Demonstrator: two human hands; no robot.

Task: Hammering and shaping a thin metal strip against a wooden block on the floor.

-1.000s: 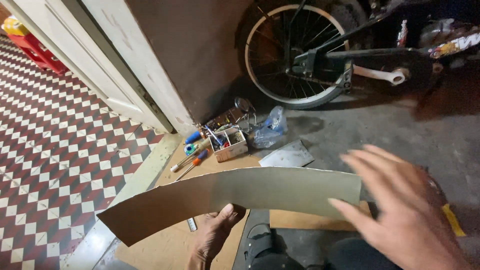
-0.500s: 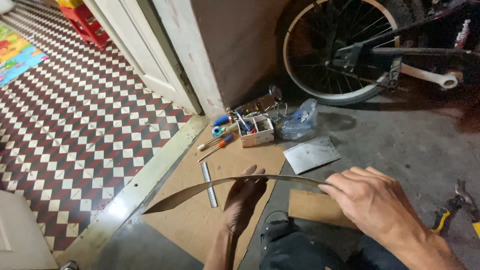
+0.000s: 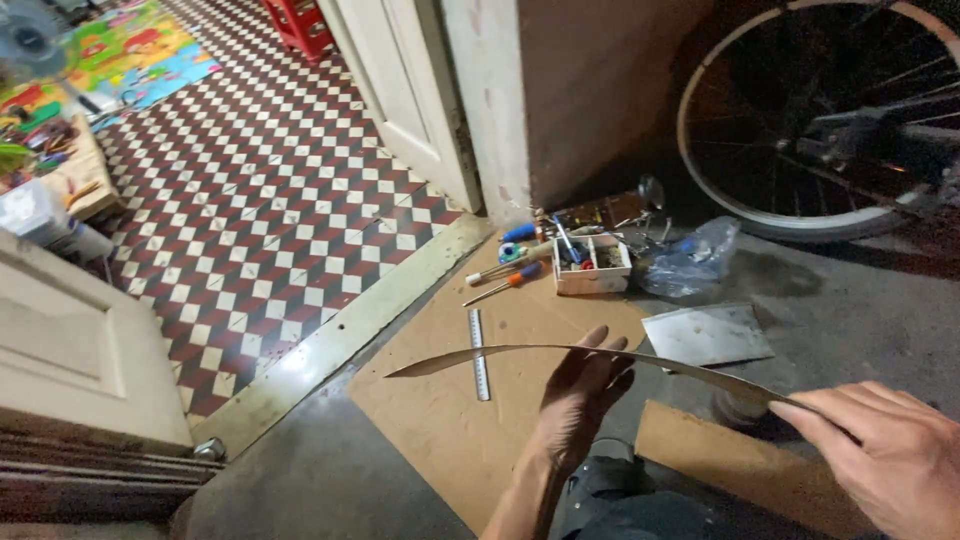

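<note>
A long thin bent sheet [image 3: 500,352], seen almost edge-on, stretches from lower left to right above the floor. My left hand [image 3: 582,392] supports it from below near its middle, fingers spread against the underside. At the lower right, my right hand [image 3: 885,452] pinches the sheet's right end. Under the sheet lie a brown cardboard piece [image 3: 440,420] and a metal ruler [image 3: 479,355].
A small white box of tools [image 3: 592,264], screwdrivers [image 3: 500,280], a clear plastic bag [image 3: 692,262] and a flat grey metal plate [image 3: 706,334] lie beyond. A bicycle wheel [image 3: 800,205] stands at the back right. A checkered tile floor [image 3: 260,220] and a doorway threshold [image 3: 340,335] are at the left.
The sheet has turned from face-on to nearly edge-on and flat. The view has shifted left, showing more tiled floor. My right hand has slid down to the sheet's right end.
</note>
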